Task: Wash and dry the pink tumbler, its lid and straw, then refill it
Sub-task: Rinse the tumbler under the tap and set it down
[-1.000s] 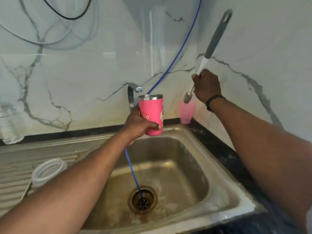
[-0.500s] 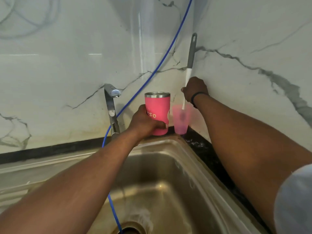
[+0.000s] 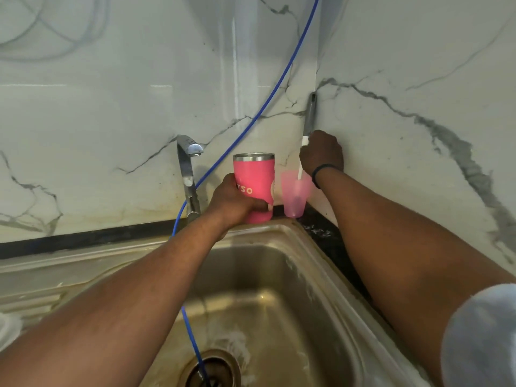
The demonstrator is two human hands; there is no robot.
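My left hand [image 3: 233, 203] grips the pink tumbler [image 3: 254, 182] upright above the back rim of the sink, its steel rim open and lidless. My right hand [image 3: 321, 152] holds a bottle brush [image 3: 310, 115] by its grey-and-white handle, right in the wall corner. The brush's lower end stands inside a translucent pink cup [image 3: 295, 194] on the dark counter, just right of the tumbler. Neither lid nor straw shows in this view.
A steel sink [image 3: 315, 261] fills the foreground, its drain [image 3: 212, 370] at the bottom. A blue hose [image 3: 251, 124] runs from the upper wall down into the drain. The chrome tap [image 3: 187, 174] stands left of the tumbler. Marble walls meet behind the cup.
My right hand has lowered the brush from up in the air into the pink cup in the corner. My left hand keeps the tumbler near the sink's back rim. The camera leaned closer.
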